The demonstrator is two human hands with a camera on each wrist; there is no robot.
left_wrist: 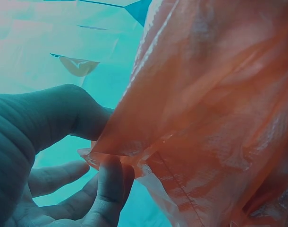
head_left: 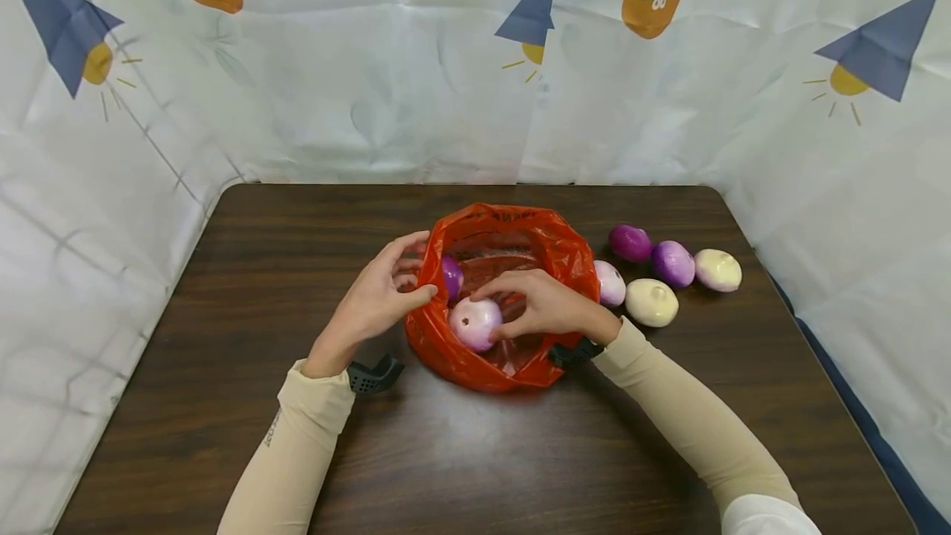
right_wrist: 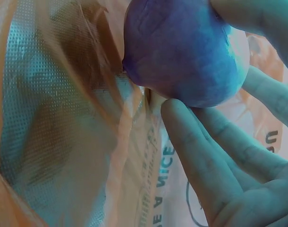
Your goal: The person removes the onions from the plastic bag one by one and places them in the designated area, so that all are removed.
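Observation:
An orange-red plastic bag [head_left: 565, 248] sits open in the middle of the dark wooden table [head_left: 223, 370]. My left hand [head_left: 380, 295] pinches the bag's left rim [left_wrist: 130, 149] between thumb and fingers. My right hand [head_left: 538, 305] reaches into the bag's mouth and holds a pale pink-and-white onion [head_left: 474, 323] with its fingertips; the right wrist view shows that onion [right_wrist: 186, 52] close up against my fingers [right_wrist: 200, 156]. A purple onion [head_left: 451, 276] lies inside the bag by the left rim.
Several more onions lie on the table right of the bag: a pink one [head_left: 611, 282], a cream one [head_left: 650, 302], two purple ones [head_left: 630, 243] [head_left: 673, 262] and another cream one [head_left: 717, 270]. A patterned white cloth backdrop [head_left: 371, 89] surrounds the table.

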